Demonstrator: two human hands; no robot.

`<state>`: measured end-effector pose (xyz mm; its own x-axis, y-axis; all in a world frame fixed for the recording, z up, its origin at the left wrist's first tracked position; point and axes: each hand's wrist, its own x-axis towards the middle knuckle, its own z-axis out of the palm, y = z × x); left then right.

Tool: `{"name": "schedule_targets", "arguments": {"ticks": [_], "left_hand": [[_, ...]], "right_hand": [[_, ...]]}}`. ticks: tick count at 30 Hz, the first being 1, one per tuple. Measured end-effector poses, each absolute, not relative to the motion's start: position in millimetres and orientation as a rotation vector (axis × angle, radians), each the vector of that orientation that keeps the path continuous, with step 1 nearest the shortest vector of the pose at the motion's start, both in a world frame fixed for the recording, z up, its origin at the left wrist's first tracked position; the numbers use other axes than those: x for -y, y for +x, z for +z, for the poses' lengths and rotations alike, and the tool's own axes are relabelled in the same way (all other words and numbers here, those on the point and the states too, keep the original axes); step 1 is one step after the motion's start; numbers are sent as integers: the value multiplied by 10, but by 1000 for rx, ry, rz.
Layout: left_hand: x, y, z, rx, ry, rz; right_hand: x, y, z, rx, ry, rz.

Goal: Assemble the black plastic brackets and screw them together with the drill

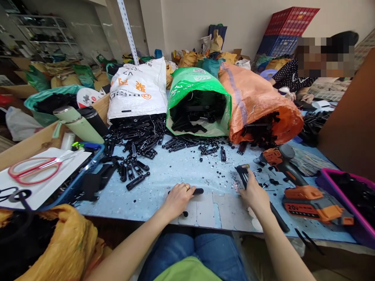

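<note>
Near the table's front edge, my left hand [179,198] is closed on a flat black plastic part [199,191], whose rounded end sticks out to the right of the fingers. A small black round piece [185,214] lies just below that hand. My right hand [254,193] is wrapped round a hammer [279,217]. The hammer's dark head shows above the fingers, and its black handle slants down to the right past my wrist. To the right of this hand, an orange and black cordless drill [295,187] rests on the blue table [164,171].
A white sack [137,86], a green sack [202,82] and an orange sack [249,89] spill black parts [137,136] at the back. Scissors [35,169] lie at left beside a green bottle [79,125]. A pink-rimmed bin [351,179] stands right. Another person [304,74] sits beyond.
</note>
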<state>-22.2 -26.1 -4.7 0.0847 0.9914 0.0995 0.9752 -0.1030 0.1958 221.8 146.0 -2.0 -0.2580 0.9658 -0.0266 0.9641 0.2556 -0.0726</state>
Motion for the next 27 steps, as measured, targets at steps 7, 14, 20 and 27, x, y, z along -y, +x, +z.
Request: {"name": "schedule_targets", "arguments": {"ticks": [7,14,20,27], "left_hand": [[244,-251,-40,-1995,2181,336],[106,-142,69,-1855,2082,405],[173,-117,60,-1901,2010,434],[224,-161,28,-1881,2068,495]], "right_hand": [[-1126,2148,288,3092,-589,601],[-897,1851,121,3280,-564,286],[-785,1835,211,3270,-594,202],[-712,1761,361,3207,-592,-18]]}}
